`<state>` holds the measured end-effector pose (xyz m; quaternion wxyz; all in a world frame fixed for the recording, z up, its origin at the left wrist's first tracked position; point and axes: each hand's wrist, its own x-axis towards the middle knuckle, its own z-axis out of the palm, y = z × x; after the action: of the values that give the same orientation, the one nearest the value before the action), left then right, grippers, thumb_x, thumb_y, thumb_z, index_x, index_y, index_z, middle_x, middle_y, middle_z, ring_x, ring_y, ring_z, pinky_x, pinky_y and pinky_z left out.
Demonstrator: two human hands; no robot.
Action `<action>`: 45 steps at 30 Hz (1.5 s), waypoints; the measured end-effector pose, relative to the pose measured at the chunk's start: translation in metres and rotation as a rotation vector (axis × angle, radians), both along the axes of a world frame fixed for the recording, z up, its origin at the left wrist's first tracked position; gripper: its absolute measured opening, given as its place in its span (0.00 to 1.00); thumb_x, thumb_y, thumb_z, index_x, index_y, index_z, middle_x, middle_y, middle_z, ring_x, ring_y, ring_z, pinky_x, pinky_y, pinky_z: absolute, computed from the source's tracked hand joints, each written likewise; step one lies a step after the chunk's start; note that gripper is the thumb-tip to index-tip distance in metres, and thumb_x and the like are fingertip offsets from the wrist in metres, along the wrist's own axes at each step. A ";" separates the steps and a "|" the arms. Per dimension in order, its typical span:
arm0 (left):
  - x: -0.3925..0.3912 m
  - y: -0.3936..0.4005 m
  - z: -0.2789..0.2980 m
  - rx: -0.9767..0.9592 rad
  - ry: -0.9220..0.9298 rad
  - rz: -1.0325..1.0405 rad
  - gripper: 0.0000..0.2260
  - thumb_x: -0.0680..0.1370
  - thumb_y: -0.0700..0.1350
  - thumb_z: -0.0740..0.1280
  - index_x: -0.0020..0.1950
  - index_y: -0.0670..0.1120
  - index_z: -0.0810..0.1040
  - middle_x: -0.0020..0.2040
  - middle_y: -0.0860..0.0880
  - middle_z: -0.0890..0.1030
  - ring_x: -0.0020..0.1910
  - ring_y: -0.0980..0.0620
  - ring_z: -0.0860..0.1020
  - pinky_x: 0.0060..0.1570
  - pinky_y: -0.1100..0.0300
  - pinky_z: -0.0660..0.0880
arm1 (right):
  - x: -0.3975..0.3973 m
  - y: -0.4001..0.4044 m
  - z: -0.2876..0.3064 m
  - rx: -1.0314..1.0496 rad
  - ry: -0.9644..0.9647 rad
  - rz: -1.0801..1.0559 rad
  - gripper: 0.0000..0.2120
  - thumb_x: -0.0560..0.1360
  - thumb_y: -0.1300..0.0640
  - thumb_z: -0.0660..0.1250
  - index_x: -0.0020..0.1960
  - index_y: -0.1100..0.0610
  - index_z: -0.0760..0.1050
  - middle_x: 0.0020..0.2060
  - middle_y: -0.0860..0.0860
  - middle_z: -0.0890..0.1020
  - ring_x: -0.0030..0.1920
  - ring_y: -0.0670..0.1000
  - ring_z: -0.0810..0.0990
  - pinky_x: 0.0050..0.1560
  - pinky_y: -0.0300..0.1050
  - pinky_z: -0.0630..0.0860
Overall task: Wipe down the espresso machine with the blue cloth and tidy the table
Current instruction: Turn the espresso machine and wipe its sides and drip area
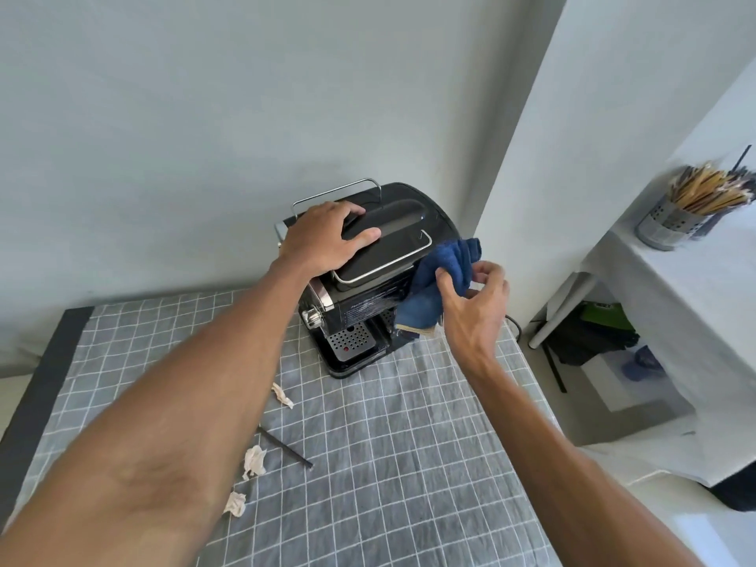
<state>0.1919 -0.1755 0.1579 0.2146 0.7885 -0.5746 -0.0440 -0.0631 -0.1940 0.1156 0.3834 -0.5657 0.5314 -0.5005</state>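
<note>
A black espresso machine (405, 216) with a chrome rail on top stands at the far end of the table, against the wall. My left hand (323, 237) lies flat on its top with fingers spread, gripping nothing. My right hand (474, 304) holds the bunched blue cloth (444, 272) against the machine's right side. Three crumpled white paper scraps lie on the checked grey tablecloth (409, 464): one (283, 395) near the machine, one (254, 460) further forward, one (235, 503) nearest me. A thin black stick (286, 447) lies beside them.
To the right stands a white side table (695, 280) carrying a metal holder full of sticks (679, 210). Dark and green bags (593, 333) sit on the floor under it. A black cable (514, 323) trails off behind the machine.
</note>
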 end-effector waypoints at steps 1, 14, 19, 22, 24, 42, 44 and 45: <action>0.001 0.001 0.000 -0.006 0.005 -0.010 0.31 0.75 0.76 0.59 0.70 0.59 0.75 0.67 0.53 0.78 0.66 0.50 0.75 0.56 0.52 0.72 | 0.005 0.001 -0.001 -0.022 0.006 -0.029 0.18 0.73 0.46 0.75 0.57 0.47 0.71 0.55 0.48 0.77 0.51 0.49 0.80 0.45 0.34 0.79; 0.001 0.001 -0.003 -0.003 -0.018 0.008 0.30 0.75 0.77 0.57 0.70 0.62 0.74 0.68 0.55 0.77 0.68 0.51 0.74 0.56 0.50 0.73 | 0.026 0.010 -0.029 -0.055 -0.044 0.103 0.20 0.74 0.61 0.75 0.57 0.39 0.75 0.56 0.40 0.74 0.56 0.41 0.79 0.54 0.35 0.81; 0.000 0.000 -0.005 -0.021 -0.028 0.028 0.30 0.75 0.77 0.57 0.69 0.62 0.75 0.67 0.56 0.78 0.67 0.51 0.74 0.53 0.52 0.71 | 0.048 0.040 -0.046 -0.311 0.064 0.231 0.21 0.74 0.60 0.76 0.63 0.45 0.76 0.59 0.46 0.70 0.61 0.42 0.74 0.56 0.34 0.80; -0.001 0.000 -0.004 -0.030 -0.028 0.030 0.30 0.75 0.77 0.57 0.69 0.62 0.75 0.67 0.56 0.78 0.67 0.52 0.74 0.53 0.52 0.71 | 0.050 0.051 -0.065 -0.441 0.110 0.287 0.21 0.78 0.60 0.73 0.69 0.54 0.76 0.64 0.53 0.68 0.66 0.45 0.71 0.61 0.39 0.79; -0.002 0.001 -0.005 -0.030 -0.030 0.029 0.29 0.75 0.76 0.58 0.69 0.61 0.75 0.68 0.56 0.78 0.68 0.52 0.74 0.54 0.52 0.71 | 0.050 0.045 -0.060 -0.353 0.009 0.238 0.22 0.78 0.66 0.71 0.70 0.52 0.76 0.64 0.56 0.67 0.66 0.37 0.69 0.61 0.31 0.75; -0.001 0.001 -0.003 -0.015 -0.032 0.035 0.29 0.75 0.76 0.57 0.68 0.61 0.74 0.67 0.56 0.77 0.68 0.52 0.73 0.54 0.50 0.72 | 0.049 0.033 -0.060 -0.244 0.029 -0.013 0.12 0.77 0.53 0.70 0.58 0.43 0.73 0.56 0.46 0.69 0.58 0.36 0.71 0.56 0.31 0.76; -0.002 0.002 -0.004 -0.022 -0.032 0.040 0.28 0.75 0.76 0.58 0.68 0.61 0.75 0.66 0.56 0.78 0.68 0.52 0.73 0.53 0.51 0.71 | 0.057 0.043 -0.063 -0.321 0.071 0.082 0.13 0.80 0.57 0.69 0.63 0.46 0.74 0.61 0.48 0.67 0.63 0.37 0.68 0.60 0.31 0.74; -0.003 0.002 -0.004 -0.025 -0.032 0.040 0.28 0.75 0.76 0.58 0.68 0.61 0.75 0.66 0.56 0.78 0.68 0.52 0.73 0.53 0.52 0.71 | 0.060 0.048 -0.065 -0.387 0.101 0.148 0.14 0.81 0.59 0.69 0.64 0.48 0.75 0.63 0.51 0.67 0.64 0.39 0.68 0.60 0.33 0.75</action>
<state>0.1893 -0.1735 0.1542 0.2161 0.7978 -0.5625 -0.0197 -0.0027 -0.1459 0.0505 0.2761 -0.6907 0.4010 -0.5347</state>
